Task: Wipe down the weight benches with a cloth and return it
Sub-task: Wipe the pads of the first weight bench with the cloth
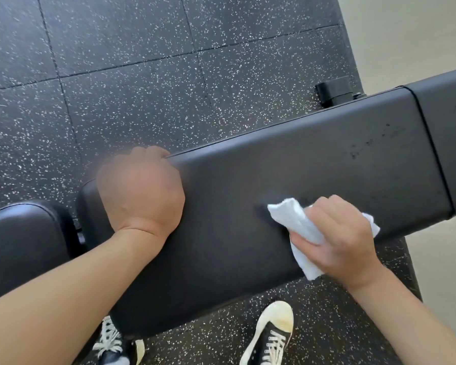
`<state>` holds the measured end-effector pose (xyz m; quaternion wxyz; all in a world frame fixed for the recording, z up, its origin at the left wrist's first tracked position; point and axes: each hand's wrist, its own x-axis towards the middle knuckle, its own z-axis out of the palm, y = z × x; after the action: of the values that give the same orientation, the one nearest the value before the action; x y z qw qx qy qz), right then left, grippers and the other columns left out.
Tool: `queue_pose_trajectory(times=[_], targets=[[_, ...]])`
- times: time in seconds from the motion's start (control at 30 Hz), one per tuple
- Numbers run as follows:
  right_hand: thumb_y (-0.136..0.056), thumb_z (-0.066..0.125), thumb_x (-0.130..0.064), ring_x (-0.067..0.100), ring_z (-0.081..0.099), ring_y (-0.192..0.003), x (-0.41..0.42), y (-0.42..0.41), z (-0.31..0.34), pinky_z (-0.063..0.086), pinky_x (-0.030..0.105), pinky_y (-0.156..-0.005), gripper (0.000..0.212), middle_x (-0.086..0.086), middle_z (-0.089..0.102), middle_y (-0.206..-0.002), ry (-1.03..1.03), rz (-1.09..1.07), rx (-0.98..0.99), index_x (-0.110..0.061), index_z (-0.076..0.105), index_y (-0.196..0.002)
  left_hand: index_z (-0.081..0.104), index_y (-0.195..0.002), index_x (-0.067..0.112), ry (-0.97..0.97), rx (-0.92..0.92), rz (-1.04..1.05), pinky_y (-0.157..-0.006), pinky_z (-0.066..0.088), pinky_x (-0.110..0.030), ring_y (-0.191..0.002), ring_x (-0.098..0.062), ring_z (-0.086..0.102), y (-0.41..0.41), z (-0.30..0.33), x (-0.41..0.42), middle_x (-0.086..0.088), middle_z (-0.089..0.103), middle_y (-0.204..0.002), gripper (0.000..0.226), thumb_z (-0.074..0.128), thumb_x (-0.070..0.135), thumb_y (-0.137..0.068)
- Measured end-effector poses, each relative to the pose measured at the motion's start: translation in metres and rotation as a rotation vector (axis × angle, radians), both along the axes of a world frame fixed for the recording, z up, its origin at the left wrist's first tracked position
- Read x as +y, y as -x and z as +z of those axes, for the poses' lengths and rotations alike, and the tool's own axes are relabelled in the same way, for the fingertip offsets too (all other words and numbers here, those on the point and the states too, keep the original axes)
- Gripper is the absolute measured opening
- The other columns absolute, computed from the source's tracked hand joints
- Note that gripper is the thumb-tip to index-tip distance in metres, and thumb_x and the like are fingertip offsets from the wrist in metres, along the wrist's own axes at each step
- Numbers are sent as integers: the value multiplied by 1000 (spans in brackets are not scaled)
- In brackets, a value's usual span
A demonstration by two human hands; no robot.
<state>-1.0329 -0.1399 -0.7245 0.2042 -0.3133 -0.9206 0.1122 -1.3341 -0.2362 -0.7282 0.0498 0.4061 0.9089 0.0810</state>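
My right hand [337,241] holds the crumpled white cloth [295,222], fingers [324,206] curled around the wad, pressing it on the long black padded vinyl bench [327,159] near its middle. My left hand [142,191] braces the bench, fingers hooked over its far edge. The cloth looks soft and light, likely to bunch, so I judge a bunched grip with flat pressure suits it. Smudges [366,146] sit farther right on the pad.
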Motion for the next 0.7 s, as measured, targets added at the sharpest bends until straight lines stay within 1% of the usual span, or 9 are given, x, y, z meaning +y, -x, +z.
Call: queue_pose_trajectory(times=[0.1, 0.17, 0.23, 0.33, 0.43, 0.5, 0.6, 0.63, 0.7], targets=[[-93, 65, -22, 26, 32, -62, 23, 36, -4, 32, 40, -54, 33, 5, 38, -67, -64, -208, 27, -11, 48, -68, 65, -112, 22, 1, 1, -1, -98, 30, -47, -99, -35, 54, 1, -2, 0, -4, 66, -105, 37, 33, 35, -101], [-91, 67, -29, 30, 42, -62, 34, 83, -3, 35, 42, -55, 33, 8, 46, -68, -58, -440, 18, -11, 49, -70, 65, -112, 22, 0, 4, 0, -98, 31, -47, -99, -36, 54, 1, -3, -2, -5, 67, -105, 37, 32, 35, -101], [-88, 68, -34, 32, 50, -65, 34, 133, 1, 39, 42, -57, 30, 8, 54, -73, -8, -541, 35, -11, 54, -73, 65, -113, 22, -5, -4, 0, -99, 31, -48, -100, -36, 54, 2, -2, -2, -7, 67, -106, 38, 31, 34, -101], [-85, 70, -36, 31, 52, -69, 7, 181, 4, 39, 42, -58, 26, 6, 56, -76, -6, -405, 37, -13, 59, -79, 66, -115, 21, 20, -14, -6, -98, 33, -49, -103, -38, 56, -1, 1, -1, -10, 68, -109, 41, 29, 33, -101], [-87, 67, -37, 27, 47, -68, -37, 161, 3, 35, 39, -57, 26, 3, 53, -75, 32, -292, 52, -14, 59, -79, 64, -118, 19, 39, -27, -29, -97, 35, -50, -106, -39, 56, 0, 7, -1, -11, 66, -113, 39, 29, 31, -103], [-88, 66, -36, 24, 41, -67, -61, 121, 1, 34, 39, -56, 26, 2, 48, -75, 43, -240, 19, -14, 56, -77, 61, -129, 16, 20, -49, -232, -95, 39, -52, -109, -40, 57, 1, 10, 2, -13, 64, -122, 40, 32, 24, -101], [-91, 65, -32, 22, 37, -66, -65, 48, -1, 35, 39, -54, 26, 1, 43, -73, -22, -218, -19, -15, 53, -75, 50, -149, 5, 66, -25, -747, -98, 47, -56, -122, -45, 56, 3, 20, 14, -22, 54, -143, 60, 36, 11, -91], [-94, 62, -31, 23, 38, -64, -54, 24, -1, 35, 39, -53, 27, 1, 43, -72, -50, -256, -29, -15, 53, -74, 46, -152, 3, 113, -10, -840, -102, 47, -57, -127, -46, 54, 4, 23, 20, -25, 50, -148, 64, 35, 10, -89], [-98, 53, -32, 27, 43, -61, -22, -17, 0, 33, 37, -52, 34, 3, 44, -68, -82, -412, -70, -14, 51, -70, 38, -157, 1, 223, -11, -904, -109, 44, -57, -134, -47, 48, 2, 31, 27, -28, 42, -156, 68, 32, 9, -90]])
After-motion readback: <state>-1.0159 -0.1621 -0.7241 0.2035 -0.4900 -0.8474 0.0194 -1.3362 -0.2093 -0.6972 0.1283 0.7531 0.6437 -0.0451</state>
